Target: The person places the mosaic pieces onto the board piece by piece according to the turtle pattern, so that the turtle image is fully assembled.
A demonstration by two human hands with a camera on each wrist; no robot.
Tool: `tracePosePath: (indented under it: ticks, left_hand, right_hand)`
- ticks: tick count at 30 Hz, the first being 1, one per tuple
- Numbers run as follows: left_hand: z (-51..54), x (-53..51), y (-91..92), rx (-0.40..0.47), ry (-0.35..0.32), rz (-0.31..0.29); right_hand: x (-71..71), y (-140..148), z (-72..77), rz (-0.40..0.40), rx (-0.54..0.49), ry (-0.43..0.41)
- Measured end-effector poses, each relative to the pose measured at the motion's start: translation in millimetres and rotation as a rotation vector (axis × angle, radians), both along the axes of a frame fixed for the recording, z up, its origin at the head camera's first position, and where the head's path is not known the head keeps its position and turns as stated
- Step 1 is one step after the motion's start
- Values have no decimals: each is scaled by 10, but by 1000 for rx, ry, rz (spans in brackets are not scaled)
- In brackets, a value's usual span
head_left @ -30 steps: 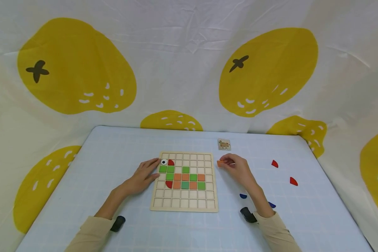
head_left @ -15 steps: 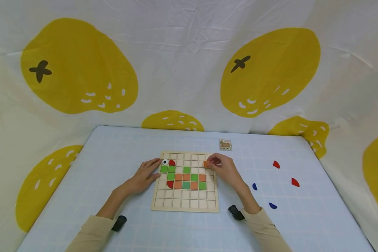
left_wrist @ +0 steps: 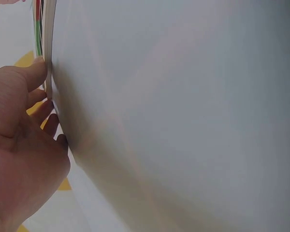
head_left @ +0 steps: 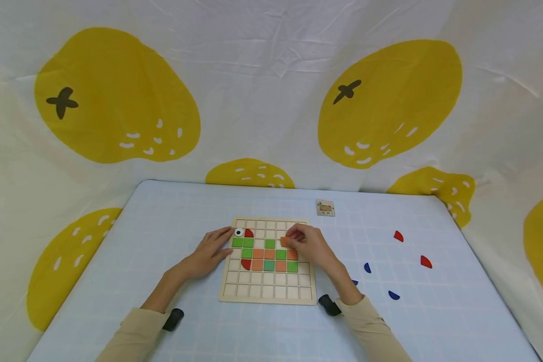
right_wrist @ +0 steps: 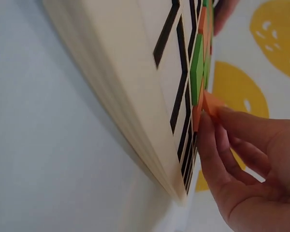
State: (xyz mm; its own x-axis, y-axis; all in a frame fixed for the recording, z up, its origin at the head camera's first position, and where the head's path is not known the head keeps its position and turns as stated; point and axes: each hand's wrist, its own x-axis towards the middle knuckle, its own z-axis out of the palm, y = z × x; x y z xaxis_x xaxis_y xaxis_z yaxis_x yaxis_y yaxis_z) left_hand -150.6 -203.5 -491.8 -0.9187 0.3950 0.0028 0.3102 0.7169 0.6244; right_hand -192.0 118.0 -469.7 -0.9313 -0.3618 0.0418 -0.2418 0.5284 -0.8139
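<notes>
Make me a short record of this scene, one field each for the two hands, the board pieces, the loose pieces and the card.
Left hand: touching the left edge of the wooden board
Right hand: pinching an orange tile over the board's right half
On board: green squares, orange squares, teal square, two red pieces, eye disc
Loose, right side: two red wedges, three blue pieces, one partly hidden
Picture card: beyond the board's far right corner

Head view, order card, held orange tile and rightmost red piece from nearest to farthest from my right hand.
1. Held orange tile, pinched by the right hand.
2. Card, off the far right corner of the board.
3. Rightmost red piece, off to the right.
</notes>
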Motion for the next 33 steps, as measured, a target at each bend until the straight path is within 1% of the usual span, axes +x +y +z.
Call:
tracePosePath:
  ticks: [6, 13, 18, 26, 33]
  left_hand:
    - [5, -6, 17, 0, 2, 1]
    - [7, -2, 20, 0, 1, 11]
    - [8, -4, 17, -3, 9, 7]
    - [13, -2, 18, -1, 3, 10]
    - [0, 0, 12, 2, 2, 13]
  right_hand:
    - [-4, -18, -10, 32, 31, 1]
    - [-13, -47, 14, 97, 52, 6]
    - [-32, -76, 19, 99, 74, 4]
    - [-62, -110, 23, 101, 87, 20]
    - [-62, -19, 21, 106, 69, 32]
